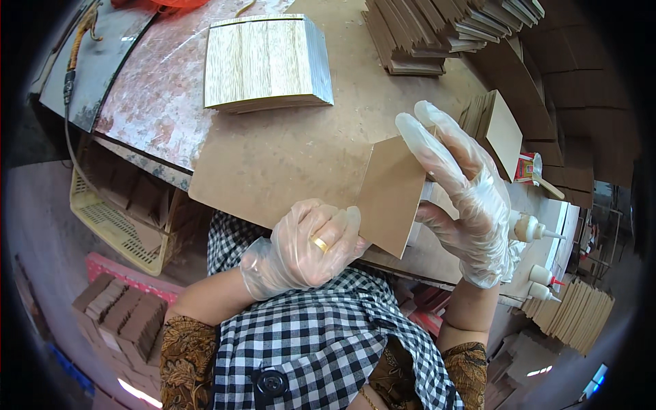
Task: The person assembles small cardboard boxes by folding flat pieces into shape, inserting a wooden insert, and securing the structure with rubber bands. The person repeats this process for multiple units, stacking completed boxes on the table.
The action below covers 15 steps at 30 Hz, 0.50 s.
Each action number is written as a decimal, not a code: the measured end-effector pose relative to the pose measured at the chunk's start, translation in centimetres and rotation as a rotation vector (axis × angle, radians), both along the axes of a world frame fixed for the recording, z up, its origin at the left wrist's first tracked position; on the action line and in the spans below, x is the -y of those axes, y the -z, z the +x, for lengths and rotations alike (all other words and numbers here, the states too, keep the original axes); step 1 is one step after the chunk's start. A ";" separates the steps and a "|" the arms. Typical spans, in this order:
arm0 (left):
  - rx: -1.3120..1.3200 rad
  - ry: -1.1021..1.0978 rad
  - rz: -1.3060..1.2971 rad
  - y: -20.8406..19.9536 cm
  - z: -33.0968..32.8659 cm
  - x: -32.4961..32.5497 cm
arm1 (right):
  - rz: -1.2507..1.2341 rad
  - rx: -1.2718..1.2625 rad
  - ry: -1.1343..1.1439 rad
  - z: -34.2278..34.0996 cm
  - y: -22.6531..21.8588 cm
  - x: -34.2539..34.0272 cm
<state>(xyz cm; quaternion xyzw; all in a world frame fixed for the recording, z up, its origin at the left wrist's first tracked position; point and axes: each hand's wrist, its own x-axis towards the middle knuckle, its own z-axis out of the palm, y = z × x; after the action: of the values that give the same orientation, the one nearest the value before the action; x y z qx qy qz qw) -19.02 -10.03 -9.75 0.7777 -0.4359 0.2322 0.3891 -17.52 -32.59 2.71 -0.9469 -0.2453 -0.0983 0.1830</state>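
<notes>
A thin brown board piece [391, 198] stands tilted in front of me near the table's front edge, with a lighter strip showing behind its right edge. My left hand [311, 246], in a clear glove with a ring beneath, has its fingers curled round the board's lower left edge. At the upper right, my right hand [468, 195], also gloved, holds the board with its fingers along the top and its thumb at the right edge. Part of the right hand's grip is hidden behind the board.
A stack of wood-grain panels [263, 58] lies on the brown worktop sheet [287, 164]. Brown boards [437, 27] are piled at the back right, beside more panels [502, 133]. White glue bottles [526, 227] lie right. A yellow basket [116, 225] sits below left.
</notes>
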 end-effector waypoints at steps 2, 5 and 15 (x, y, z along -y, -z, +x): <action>-0.002 0.002 0.010 0.0 0.0 0.0 | 0.010 -0.010 -0.003 0.0 0.1 0.0; -0.011 0.010 0.025 -0.1 0.1 -0.2 | 0.023 -0.015 -0.004 -0.1 0.2 -0.1; -0.034 0.055 -0.031 -0.1 0.3 0.0 | 0.043 -0.010 0.014 -0.2 0.9 0.1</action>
<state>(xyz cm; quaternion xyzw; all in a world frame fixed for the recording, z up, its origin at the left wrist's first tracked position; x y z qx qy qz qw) -18.67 -10.06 -9.68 0.7630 -0.4469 0.2148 0.4147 -17.72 -32.69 1.86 -0.9449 -0.2358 -0.1002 0.2038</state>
